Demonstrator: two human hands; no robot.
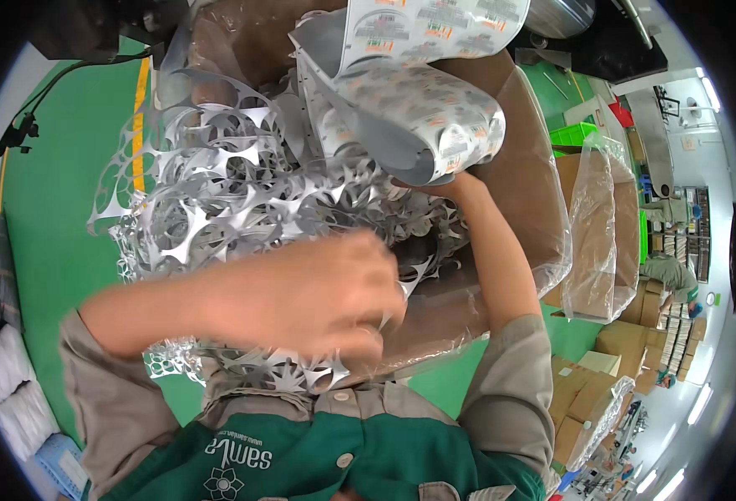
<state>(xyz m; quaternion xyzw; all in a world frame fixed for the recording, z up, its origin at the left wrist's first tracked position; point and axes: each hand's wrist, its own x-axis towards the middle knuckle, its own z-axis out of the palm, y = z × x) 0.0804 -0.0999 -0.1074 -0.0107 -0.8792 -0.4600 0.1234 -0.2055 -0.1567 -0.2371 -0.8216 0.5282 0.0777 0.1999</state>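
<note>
A wide strip of silvery foil, printed with repeated grey and orange marks, hangs down from above and folds into a loop. Under the loop's lower edge is my right hand, touching or very near the foil; its fingers are hidden there. A tangled heap of punched foil scrap, full of round holes, fills much of a large lined cardboard box. Across the heap's near side reaches my left hand, blurred by motion, its fingers curled together. Whatever they grip cannot be made out against the scrap.
Another plastic-lined carton stands to the right, with a green crate behind it. More cardboard boxes are stacked at the lower right. Dark machine parts overhang the top edge. White bundles lie at the far left.
</note>
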